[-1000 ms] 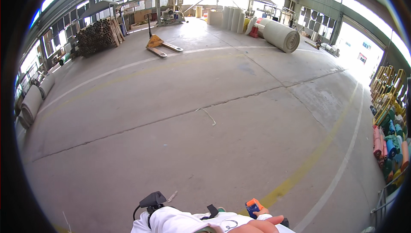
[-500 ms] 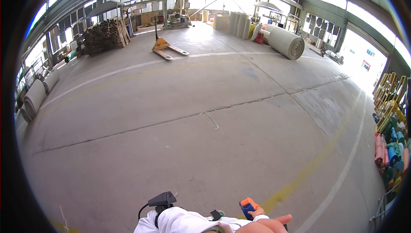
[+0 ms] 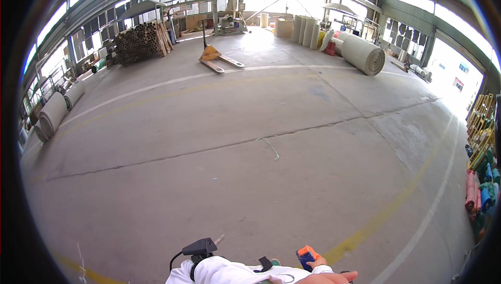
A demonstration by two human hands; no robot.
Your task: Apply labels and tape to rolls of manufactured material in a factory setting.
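Low in the head view, my right hand [image 3: 316,263] comes out of a white cuff. Its fingers are wrapped round a small blue block with an orange end [image 3: 306,254]; I cannot make out its kind. What appears to be my left hand [image 3: 330,279] lies across the lower edge, close to the right wrist. One finger of it points right, and the rest is cut off or hidden. White cloth [image 3: 235,272] fills the space left of the hands. A black device with a cable [image 3: 200,246] is strapped over that cloth.
A yellow pallet truck [image 3: 211,53] stands far off on the concrete floor [image 3: 209,206]. Stacked tubes [image 3: 138,44] are behind it at left. A large pale roll [image 3: 362,54] lies at far right, other pale rolls [image 3: 53,113] at left. Coloured rolls [image 3: 471,190] line the right side.
The scene has shifted right in the picture, as my view turned a little left. My right hand keeps its grip on the blue and orange block.
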